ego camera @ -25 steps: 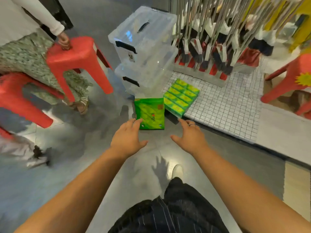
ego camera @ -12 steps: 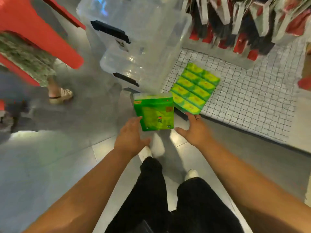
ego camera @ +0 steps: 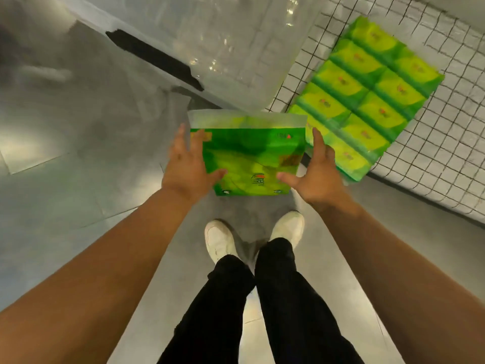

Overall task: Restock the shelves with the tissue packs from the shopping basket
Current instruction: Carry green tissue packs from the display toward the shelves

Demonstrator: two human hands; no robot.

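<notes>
Green plastic-wrapped tissue pack [ego camera: 249, 158]: head view, centre frame, held low over the grey polished floor [ego camera: 78, 127], ahead of the person's feet. Motion blur on the wrapper; print not readable. Cannot tell whether its underside touches the floor.

Left hand [ego camera: 183, 164]: on the pack's left edge, fingers running along the side, thumb laid across the front face. Grasping the pack.

Right hand [ego camera: 317, 169]: on the pack's right edge, fingers along the side, thumb reaching onto the front face. Grasping the pack too; the pack sits clamped between both hands.

Flat bundle of green-and-yellow tissue packs [ego camera: 367, 101]: two rows, lying on the white wire-grid shelf [ego camera: 433, 166], just right of the held pack, behind the right hand's fingers.

Clear plastic storage box [ego camera: 236, 48]: beyond the pack's far edge, black latch [ego camera: 154, 59] on its left side.

White shoes [ego camera: 220, 240] and black trousers [ego camera: 288, 298]: below the pack, near edge of frame.
</notes>
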